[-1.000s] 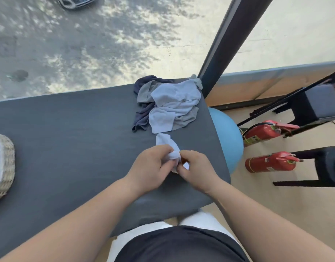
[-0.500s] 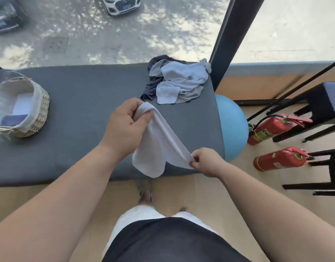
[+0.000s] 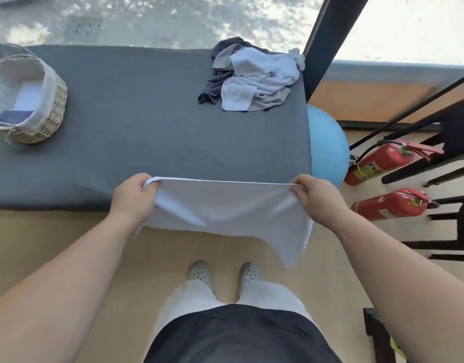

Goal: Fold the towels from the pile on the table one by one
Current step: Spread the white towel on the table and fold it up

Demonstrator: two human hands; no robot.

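The person is holding a white towel [image 3: 225, 208] stretched out between both hands at the near edge of the grey table [image 3: 147, 132]. The left hand [image 3: 132, 197] is pinching the towel's upper left corner, and the right hand [image 3: 317, 199] is gripping the upper right corner, so the top edge is running taut and level. The rest of the towel is hanging down in front of the table, its lower right corner drooping lowest. The pile of towels [image 3: 254, 77] is lying at the table's far right corner. A woven basket [image 3: 29, 98] is sitting at the table's left end, with folded cloths inside.
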